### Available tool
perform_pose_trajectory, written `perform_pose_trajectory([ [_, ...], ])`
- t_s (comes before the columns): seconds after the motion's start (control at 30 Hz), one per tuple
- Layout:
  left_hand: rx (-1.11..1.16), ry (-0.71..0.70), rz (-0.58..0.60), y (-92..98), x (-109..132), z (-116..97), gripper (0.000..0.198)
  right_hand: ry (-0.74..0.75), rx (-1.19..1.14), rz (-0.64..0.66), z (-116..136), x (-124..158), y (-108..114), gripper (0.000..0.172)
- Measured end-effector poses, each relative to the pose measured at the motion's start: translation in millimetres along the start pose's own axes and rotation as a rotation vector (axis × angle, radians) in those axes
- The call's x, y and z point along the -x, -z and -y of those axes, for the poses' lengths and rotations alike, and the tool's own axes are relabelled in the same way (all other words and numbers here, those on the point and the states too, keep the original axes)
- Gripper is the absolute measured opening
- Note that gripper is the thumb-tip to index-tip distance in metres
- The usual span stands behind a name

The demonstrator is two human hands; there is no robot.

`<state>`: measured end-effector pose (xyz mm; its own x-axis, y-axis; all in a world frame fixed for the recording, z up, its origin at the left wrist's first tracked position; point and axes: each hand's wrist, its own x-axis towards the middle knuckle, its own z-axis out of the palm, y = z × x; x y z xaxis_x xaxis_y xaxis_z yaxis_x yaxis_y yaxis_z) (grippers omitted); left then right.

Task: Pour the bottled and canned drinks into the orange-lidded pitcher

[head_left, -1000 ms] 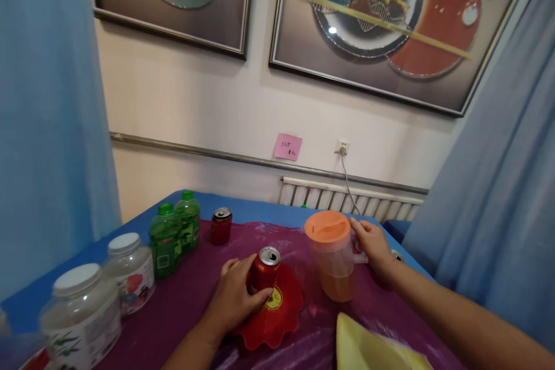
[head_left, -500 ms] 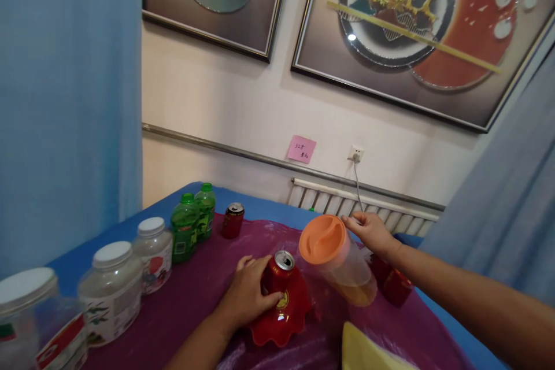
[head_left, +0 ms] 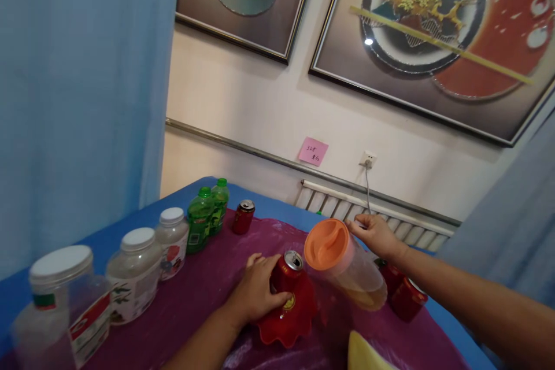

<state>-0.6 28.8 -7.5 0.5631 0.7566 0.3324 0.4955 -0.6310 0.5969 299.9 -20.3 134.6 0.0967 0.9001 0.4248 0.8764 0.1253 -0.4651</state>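
My left hand (head_left: 256,290) is wrapped round an opened red can (head_left: 287,277), thumb in front. The can stands upright on a red scalloped dish (head_left: 289,328). My right hand (head_left: 376,236) grips a translucent pitcher (head_left: 361,277) near its top; the handle itself is mostly hidden. The pitcher is tilted, its orange lid (head_left: 327,244) leaning toward the can and close to its top. Yellowish liquid lies low in the pitcher. No stream of liquid can be made out between lid and can.
Clear white-lidded jars (head_left: 134,277) and green bottles (head_left: 202,221) line the left side. Another red can (head_left: 244,217) stands farther back, and red cans (head_left: 406,299) stand under my right forearm. A yellow cloth-like piece (head_left: 366,354) lies in front on the purple sheet (head_left: 195,300).
The view has turned slightly left, so everything sits farther right in the picture. Both hands keep their holds; the pitcher stays tilted near the can.
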Motion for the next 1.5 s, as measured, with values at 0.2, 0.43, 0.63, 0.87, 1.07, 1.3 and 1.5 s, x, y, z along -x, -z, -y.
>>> perform_pose_trajectory([
  [0.2,0.025,-0.020,-0.009,-0.2,1.5,-0.7,0.073,0.003,0.040,0.045,3.4,-0.7,-0.3,0.050],
  [0.43,0.032,-0.037,-0.015,-0.9,2.3,-0.3,0.068,0.012,0.048,0.046,8.3,-0.3,-1.8,0.050],
  [0.63,0.043,-0.034,-0.013,0.1,4.3,-2.5,0.066,0.006,0.079,0.061,12.1,-0.5,-2.1,0.049],
  [0.87,0.055,-0.030,-0.001,2.0,4.8,-5.1,0.063,0.002,0.104,0.061,12.4,-2.2,-1.0,0.050],
  [1.07,0.063,-0.027,-0.003,2.1,4.3,-4.8,0.065,0.011,0.108,0.046,16.6,-1.5,0.7,0.049],
  [1.3,0.043,-0.035,-0.001,1.8,3.9,-4.2,0.064,-0.003,0.094,0.063,20.0,-2.2,2.3,0.049],
  [1.5,0.040,-0.030,0.004,2.3,3.4,-4.5,0.065,-0.006,0.099,0.068,20.5,-2.4,3.1,0.049],
])
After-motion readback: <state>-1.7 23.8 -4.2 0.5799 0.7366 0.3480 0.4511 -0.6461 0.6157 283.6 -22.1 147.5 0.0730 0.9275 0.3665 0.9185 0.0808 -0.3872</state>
